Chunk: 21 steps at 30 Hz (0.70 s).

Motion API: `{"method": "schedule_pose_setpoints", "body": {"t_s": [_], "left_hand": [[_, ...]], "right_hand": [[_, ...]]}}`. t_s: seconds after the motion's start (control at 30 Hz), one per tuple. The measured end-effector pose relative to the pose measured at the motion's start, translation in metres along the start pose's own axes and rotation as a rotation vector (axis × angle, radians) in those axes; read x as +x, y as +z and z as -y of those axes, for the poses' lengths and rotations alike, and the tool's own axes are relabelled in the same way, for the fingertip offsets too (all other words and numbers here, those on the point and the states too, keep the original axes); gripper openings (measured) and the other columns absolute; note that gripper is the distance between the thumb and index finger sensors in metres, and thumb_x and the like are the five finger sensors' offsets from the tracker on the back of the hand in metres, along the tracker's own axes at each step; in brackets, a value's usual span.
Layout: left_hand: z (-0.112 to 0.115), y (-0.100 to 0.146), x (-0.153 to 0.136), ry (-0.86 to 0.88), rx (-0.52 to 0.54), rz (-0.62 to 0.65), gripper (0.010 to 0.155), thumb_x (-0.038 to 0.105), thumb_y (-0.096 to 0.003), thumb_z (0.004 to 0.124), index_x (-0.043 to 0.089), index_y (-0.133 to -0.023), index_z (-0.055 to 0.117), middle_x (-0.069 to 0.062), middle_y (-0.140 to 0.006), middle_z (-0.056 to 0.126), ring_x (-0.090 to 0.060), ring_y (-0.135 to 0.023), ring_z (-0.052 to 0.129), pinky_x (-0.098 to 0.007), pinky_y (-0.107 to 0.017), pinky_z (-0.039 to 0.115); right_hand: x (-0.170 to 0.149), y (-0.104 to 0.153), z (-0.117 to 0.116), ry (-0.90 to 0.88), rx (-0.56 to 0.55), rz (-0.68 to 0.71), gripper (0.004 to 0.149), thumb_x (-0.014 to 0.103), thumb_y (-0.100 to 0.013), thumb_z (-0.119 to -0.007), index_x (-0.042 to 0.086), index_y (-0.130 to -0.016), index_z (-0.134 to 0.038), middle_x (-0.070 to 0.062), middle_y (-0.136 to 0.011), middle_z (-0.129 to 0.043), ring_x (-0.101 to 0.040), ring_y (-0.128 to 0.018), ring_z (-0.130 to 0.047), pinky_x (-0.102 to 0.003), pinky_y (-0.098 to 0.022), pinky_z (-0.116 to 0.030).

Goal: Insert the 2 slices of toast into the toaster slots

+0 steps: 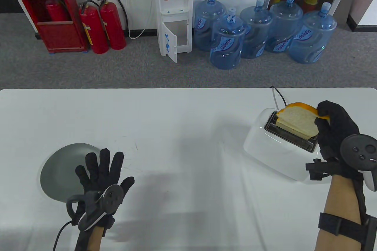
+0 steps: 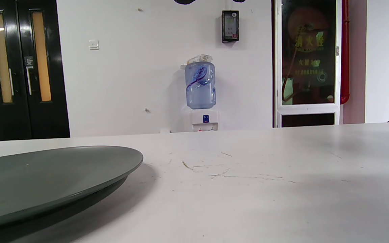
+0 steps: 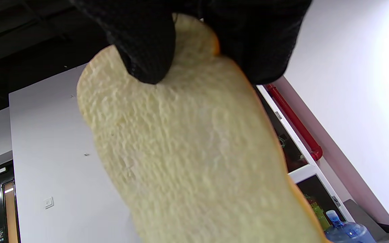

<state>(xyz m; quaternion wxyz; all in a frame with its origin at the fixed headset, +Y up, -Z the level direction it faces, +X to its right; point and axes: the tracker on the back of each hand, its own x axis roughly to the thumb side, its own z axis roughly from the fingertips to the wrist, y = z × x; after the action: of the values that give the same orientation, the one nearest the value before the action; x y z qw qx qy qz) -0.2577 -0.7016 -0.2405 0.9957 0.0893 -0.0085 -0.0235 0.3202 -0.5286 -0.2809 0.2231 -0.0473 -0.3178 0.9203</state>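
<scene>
A white toaster (image 1: pixel 265 145) stands at the table's right side, its dark slots (image 1: pixel 306 142) facing up. My right hand (image 1: pixel 322 114) pinches a slice of toast (image 1: pixel 300 118) by its orange crust and holds it tilted over the slots. A second pale slice (image 1: pixel 279 122) shows under it at the far slot. In the right wrist view the fingers (image 3: pixel 147 44) grip the top of the toast (image 3: pixel 194 152), which fills the frame. My left hand (image 1: pixel 101 171) lies flat with spread fingers at the right edge of a grey plate (image 1: pixel 59 159), holding nothing.
The grey plate (image 2: pixel 46 179) carries nothing. A black cord (image 1: pixel 278 96) runs from the toaster over the table's far edge. White tabletop (image 1: pixel 176 133) stretches between plate and toaster. Water bottles, a dispenser and fire extinguishers stand on the floor beyond.
</scene>
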Motion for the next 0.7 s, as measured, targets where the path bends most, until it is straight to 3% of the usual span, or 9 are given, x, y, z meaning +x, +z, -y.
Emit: {"method": "schedule_pose_setpoints", "body": {"t_s": [0.7], "left_hand": [[0.001, -0.001, 0.0, -0.004, -0.001, 0.002, 0.078, 0.071, -0.0531, 0.05, 0.039, -0.12, 0.027, -0.007, -0.128, 0.023, -0.048, -0.115, 0.016, -0.066, -0.076, 0.021]], "right_hand": [[-0.011, 0.008, -0.024, 0.023, 0.08, -0.012, 0.047, 0.024, -0.058, -0.082, 0.039, -0.101, -0.067, 0.009, -0.102, -0.084, -0.022, -0.089, -0.1, -0.056, -0.075, -0.077]]}}
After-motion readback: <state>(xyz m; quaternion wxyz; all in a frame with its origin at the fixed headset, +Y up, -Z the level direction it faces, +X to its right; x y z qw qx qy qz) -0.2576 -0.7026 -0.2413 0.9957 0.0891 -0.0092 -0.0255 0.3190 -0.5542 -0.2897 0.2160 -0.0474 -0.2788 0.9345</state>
